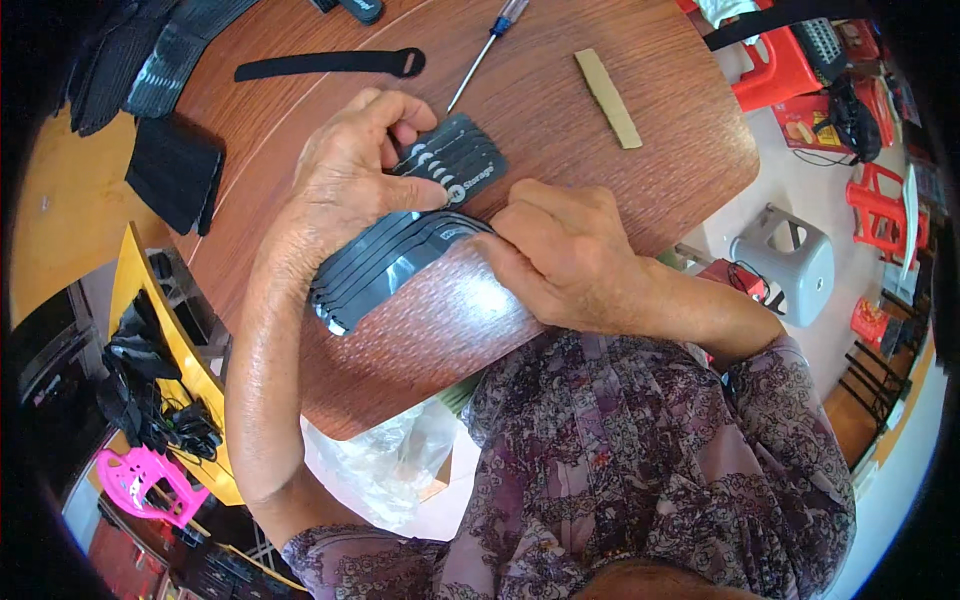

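Dark cards (480, 158) in left fingers (415, 193); clear bag (385, 462) below.

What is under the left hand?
On either side of the thumb of the left hand, dark cards and a bundle of dark strips show. Whatever its palm and fingers cover can't be seen.

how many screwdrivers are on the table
1: the screwdriver lies on the table, its tip near the left hand, its handle at the picture's top edge. Others may be hidden.
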{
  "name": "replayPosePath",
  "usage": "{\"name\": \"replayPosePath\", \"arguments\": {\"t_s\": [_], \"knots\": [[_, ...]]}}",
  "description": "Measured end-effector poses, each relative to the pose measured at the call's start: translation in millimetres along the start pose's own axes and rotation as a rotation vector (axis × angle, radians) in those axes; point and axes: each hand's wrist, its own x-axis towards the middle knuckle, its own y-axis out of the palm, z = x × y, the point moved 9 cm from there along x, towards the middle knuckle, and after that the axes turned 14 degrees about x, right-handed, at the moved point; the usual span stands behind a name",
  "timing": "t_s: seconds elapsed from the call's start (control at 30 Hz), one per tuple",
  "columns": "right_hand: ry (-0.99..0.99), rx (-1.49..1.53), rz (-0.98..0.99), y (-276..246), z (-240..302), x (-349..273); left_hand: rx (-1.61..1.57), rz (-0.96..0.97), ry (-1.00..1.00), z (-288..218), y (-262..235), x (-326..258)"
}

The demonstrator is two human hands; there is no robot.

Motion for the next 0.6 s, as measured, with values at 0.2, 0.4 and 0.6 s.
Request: {"name": "replayPosePath", "arguments": {"t_s": [0.2,0.4,0.6], "knots": [[-0.184,0.042,0.04,9,24,1,0.144,-0.015,0.034,-6,5,-4],[-0.221,0.215,-0.004,28,44,2,0.132,-0.029,0.061,-8,6,-1],[-0.236,0.223,0.084,47,59,4,0.125,-0.07,0.117,-3,6,-3]]}}
